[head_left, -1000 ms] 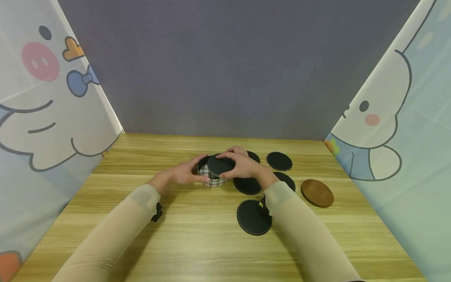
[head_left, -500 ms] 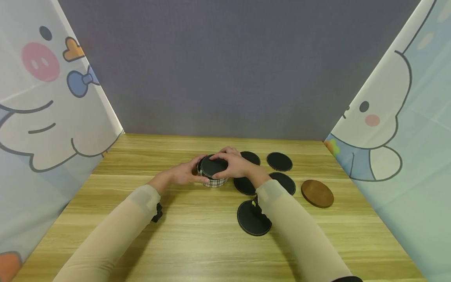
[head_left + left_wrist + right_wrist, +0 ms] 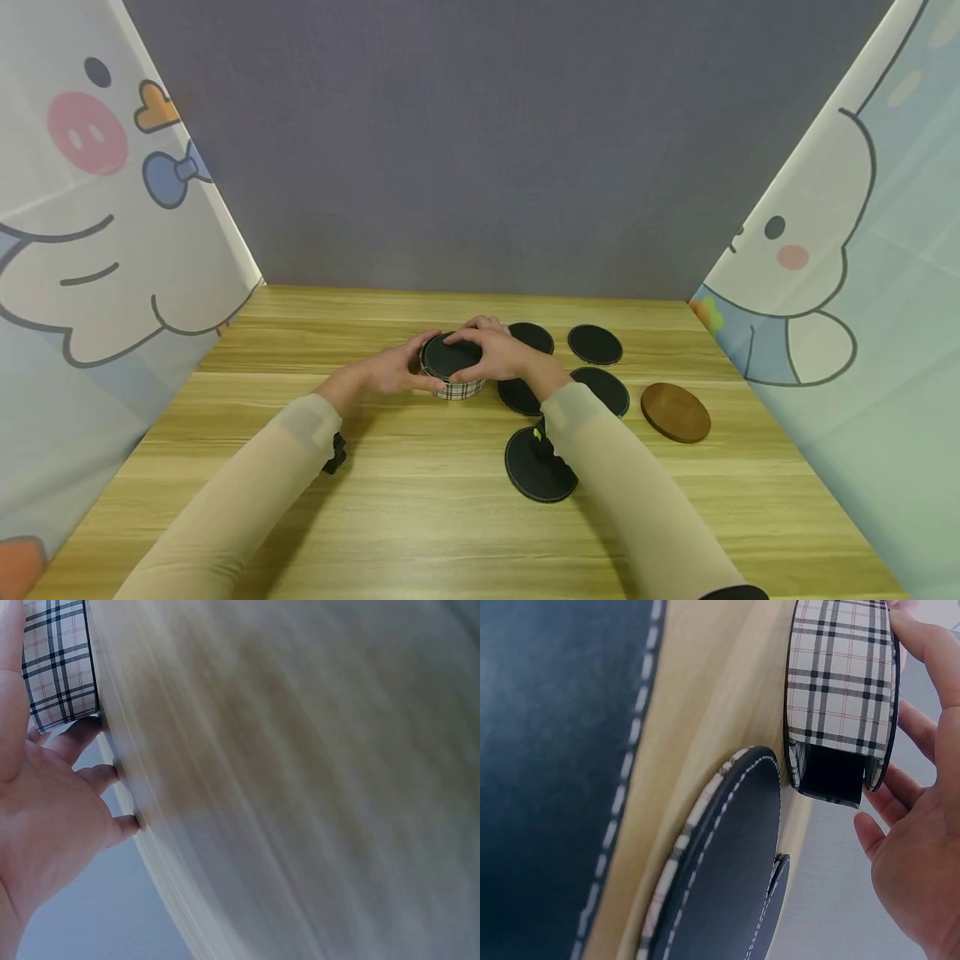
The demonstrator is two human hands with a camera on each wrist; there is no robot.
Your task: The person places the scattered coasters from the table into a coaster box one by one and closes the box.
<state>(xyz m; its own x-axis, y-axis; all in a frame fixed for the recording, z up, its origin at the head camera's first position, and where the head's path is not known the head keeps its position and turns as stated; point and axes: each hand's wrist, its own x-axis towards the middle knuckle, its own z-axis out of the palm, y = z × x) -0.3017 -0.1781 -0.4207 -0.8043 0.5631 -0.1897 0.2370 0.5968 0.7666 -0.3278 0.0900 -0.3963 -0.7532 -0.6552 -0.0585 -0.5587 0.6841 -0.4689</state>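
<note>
Soft light; faint shadows beside the long cream fabric sleeves [image 3: 240,492]; the left wrist view blurs the yellowish wood-grain bench [image 3: 247,787].

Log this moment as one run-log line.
left grip: around checked holder | right grip: on black disc at holder's top | table: other black discs, brown disc

The wood-grain table [image 3: 420,517] carries five black coasters [image 3: 595,344] (white-stitched), a plaid holder [image 3: 457,390] and a brown disc [image 3: 676,412].
</note>
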